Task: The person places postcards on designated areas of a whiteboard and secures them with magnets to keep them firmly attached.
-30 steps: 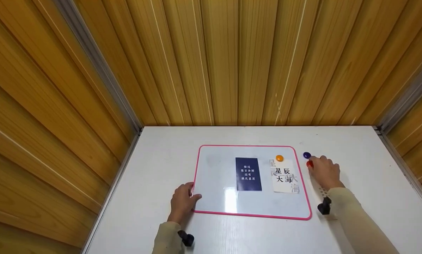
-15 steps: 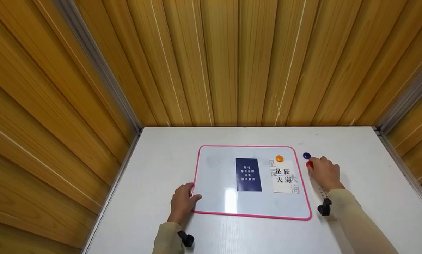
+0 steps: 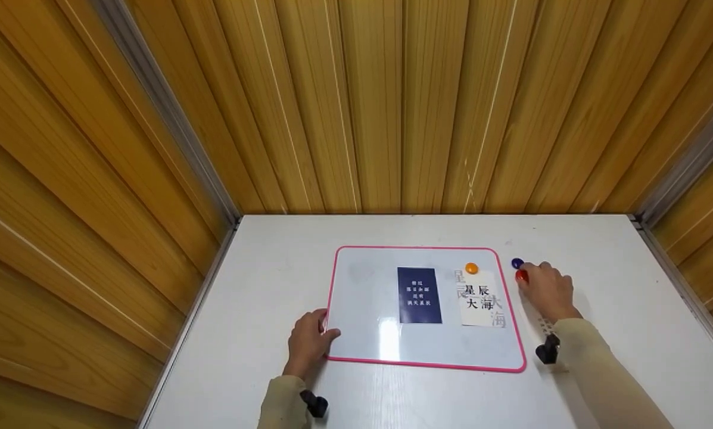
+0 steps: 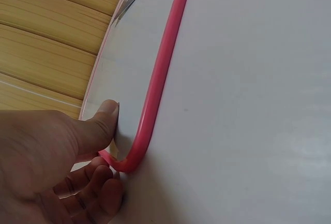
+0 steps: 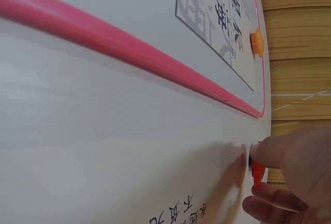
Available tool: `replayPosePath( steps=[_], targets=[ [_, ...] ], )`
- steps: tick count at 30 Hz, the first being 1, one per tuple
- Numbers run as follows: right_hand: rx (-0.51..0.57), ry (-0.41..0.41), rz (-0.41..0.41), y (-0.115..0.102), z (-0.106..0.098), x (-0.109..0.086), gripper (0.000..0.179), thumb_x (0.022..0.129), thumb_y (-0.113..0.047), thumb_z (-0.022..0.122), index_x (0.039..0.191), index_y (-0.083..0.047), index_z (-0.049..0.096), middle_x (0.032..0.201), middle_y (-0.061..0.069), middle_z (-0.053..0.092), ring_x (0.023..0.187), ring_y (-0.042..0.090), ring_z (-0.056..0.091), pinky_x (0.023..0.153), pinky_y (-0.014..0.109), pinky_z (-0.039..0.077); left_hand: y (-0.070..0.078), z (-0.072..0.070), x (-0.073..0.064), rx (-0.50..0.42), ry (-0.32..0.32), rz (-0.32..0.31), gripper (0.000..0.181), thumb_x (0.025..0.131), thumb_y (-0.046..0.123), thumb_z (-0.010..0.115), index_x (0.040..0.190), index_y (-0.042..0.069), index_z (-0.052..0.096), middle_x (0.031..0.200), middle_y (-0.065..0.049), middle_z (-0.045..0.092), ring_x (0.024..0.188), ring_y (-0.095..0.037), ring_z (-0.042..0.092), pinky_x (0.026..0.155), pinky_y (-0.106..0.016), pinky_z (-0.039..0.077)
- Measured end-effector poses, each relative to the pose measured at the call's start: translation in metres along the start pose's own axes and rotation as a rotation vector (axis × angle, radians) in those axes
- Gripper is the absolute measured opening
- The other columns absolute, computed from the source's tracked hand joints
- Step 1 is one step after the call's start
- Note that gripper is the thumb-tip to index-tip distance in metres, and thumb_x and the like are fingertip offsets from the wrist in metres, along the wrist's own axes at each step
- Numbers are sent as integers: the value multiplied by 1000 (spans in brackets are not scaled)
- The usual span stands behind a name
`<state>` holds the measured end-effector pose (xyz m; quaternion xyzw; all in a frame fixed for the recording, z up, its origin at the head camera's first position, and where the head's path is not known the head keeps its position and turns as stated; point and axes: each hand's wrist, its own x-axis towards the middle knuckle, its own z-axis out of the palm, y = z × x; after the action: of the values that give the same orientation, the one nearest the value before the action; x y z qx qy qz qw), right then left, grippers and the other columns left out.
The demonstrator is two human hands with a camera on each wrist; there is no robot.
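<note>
A whiteboard with a pink frame [image 3: 427, 364] lies flat on the white table. My left hand [image 3: 310, 342] grips its near left corner, thumb on the top face and fingers at the frame, as the left wrist view also shows. Right of the board, my right hand [image 3: 548, 292] pinches a round red magnet [image 5: 258, 171] between thumb and fingers, low over the table. A dark blue magnet [image 3: 517, 263] lies just beyond the red one. On the board are a navy card [image 3: 420, 310] with white writing and a white card [image 3: 475, 316] with an orange magnet [image 3: 472, 269] at its top edge.
Another printed white card [image 3: 545, 325] lies under the right wrist, mostly hidden by the arm. Wood-patterned panels [image 3: 368, 107] rise behind the table's far edge and along both sides. Each wrist carries a small black camera.
Slightly more of the red magnet shows at the right fingertips, a little nearer the blue magnet. The left hand and the board hold still.
</note>
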<state>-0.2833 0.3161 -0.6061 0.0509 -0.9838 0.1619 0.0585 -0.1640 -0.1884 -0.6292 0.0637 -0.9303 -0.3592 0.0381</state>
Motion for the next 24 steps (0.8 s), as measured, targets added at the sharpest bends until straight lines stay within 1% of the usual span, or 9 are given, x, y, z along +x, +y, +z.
replayPosePath(
  steps=[6, 11, 14, 18, 24],
  targets=[
    [-8, 21, -22, -1, 0, 0, 33, 95, -17, 70, 120, 5, 66, 99, 29, 63, 84, 44, 61, 72, 62, 45, 1, -1, -1, 8, 1, 16, 54, 84, 19, 86, 132, 3, 67, 85, -3, 57, 76, -18, 49, 66, -35, 43],
    [0, -11, 1, -6, 0, 1, 38, 97, -18, 69, 125, 7, 63, 101, 30, 62, 84, 42, 60, 74, 59, 44, 0, -1, 0, 12, 2, 19, 54, 84, 19, 85, 132, 3, 67, 85, -3, 57, 76, -18, 49, 67, -35, 42],
    [7, -24, 10, -9, 0, 2, 40, 97, -18, 69, 127, 7, 62, 103, 30, 62, 85, 41, 59, 75, 59, 44, 0, 0, 0, 7, 0, 9, 54, 85, 19, 85, 133, 3, 66, 86, -3, 58, 77, -18, 50, 68, -36, 43],
    [3, -27, 8, -11, 0, 3, 41, 97, -19, 70, 128, 7, 62, 104, 30, 61, 86, 42, 59, 75, 59, 44, 0, 0, 0, -4, -2, -7, 53, 85, 19, 85, 133, 4, 66, 87, -3, 59, 79, -18, 51, 71, -36, 44],
    [4, -10, -11, -12, -2, 5, 40, 97, -19, 70, 127, 6, 63, 102, 30, 61, 86, 43, 59, 74, 59, 44, 0, -1, -1, -8, -2, 3, 53, 85, 19, 84, 133, 3, 66, 88, -3, 59, 80, -19, 51, 72, -38, 46]
  ],
)
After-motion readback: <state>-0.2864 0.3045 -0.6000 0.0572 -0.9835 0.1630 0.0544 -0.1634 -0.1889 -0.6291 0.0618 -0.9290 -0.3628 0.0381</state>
